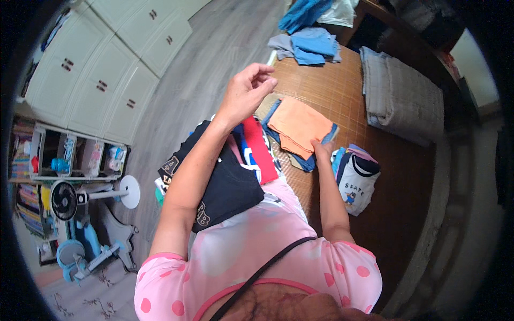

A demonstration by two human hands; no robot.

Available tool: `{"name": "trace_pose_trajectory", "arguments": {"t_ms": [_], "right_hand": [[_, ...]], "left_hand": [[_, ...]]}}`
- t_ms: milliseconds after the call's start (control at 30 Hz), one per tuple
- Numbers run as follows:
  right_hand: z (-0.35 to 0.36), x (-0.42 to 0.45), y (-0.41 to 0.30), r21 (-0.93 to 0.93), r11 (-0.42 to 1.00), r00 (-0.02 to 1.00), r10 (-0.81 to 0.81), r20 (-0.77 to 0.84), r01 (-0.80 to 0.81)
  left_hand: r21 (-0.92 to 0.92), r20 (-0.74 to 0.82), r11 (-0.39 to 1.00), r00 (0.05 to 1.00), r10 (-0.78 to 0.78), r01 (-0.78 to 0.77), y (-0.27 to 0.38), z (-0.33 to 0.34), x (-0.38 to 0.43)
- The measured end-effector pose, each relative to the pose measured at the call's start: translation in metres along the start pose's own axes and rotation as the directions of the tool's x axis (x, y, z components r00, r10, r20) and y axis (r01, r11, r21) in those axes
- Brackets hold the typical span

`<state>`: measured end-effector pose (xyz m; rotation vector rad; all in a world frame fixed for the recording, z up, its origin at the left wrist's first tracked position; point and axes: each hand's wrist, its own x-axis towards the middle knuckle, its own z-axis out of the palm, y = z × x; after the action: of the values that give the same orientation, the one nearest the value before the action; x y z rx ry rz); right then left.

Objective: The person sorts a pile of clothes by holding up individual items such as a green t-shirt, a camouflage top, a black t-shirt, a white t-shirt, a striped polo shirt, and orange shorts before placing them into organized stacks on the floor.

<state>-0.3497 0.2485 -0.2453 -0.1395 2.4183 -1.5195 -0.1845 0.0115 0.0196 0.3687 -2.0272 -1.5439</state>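
My left hand (251, 90) is raised above the bed's front edge, fingers loosely curled with nothing in them. At the near right corner of a folded stack, my right hand (323, 150) touches a folded orange garment (301, 122), its thumb at the cloth's edge and its other fingers partly hidden. Blue denim (308, 164) shows beneath the orange cloth. Under my left forearm lie a black garment with letter patches (237, 184) and a red, white and blue garment (257, 150), close against my body. A folded white printed T-shirt (357, 184) tops another pile right of my right forearm.
A woven bamboo mat (313, 80) covers the bed. Folded grey bedding (401, 92) lies at the right, and blue and grey clothes (313, 46) at the far end. White cabinets (88, 76), a storage rack (80, 154) and a fan (64, 200) stand at the left.
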Motion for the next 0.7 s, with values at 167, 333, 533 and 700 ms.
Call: {"name": "trace_pose_trajectory", "arguments": {"t_ms": [167,333,533,700], "right_hand": [[0.009,-0.052,-0.067,-0.638,0.769,0.951,-0.178,-0.251,-0.025],[0.005,-0.085,-0.148,-0.033,0.828,0.797,-0.526,0.297,0.559],[0.023,-0.216,-0.277,0.458,0.245,-0.163,-0.711,0.684,0.855],[0.041,-0.22,-0.258,0.43,0.233,-0.235,-0.572,0.786,0.872]], "left_hand": [[-0.082,-0.134,0.992,0.987,0.084,-0.096,0.033,-0.031,-0.004],[-0.075,-0.249,0.98,0.956,0.159,-0.182,0.058,-0.056,-0.001],[-0.07,-0.412,0.948,0.874,0.257,-0.312,0.095,-0.099,0.001],[0.37,-0.42,0.926,0.876,0.237,-0.074,0.101,-0.178,-0.075]]}}
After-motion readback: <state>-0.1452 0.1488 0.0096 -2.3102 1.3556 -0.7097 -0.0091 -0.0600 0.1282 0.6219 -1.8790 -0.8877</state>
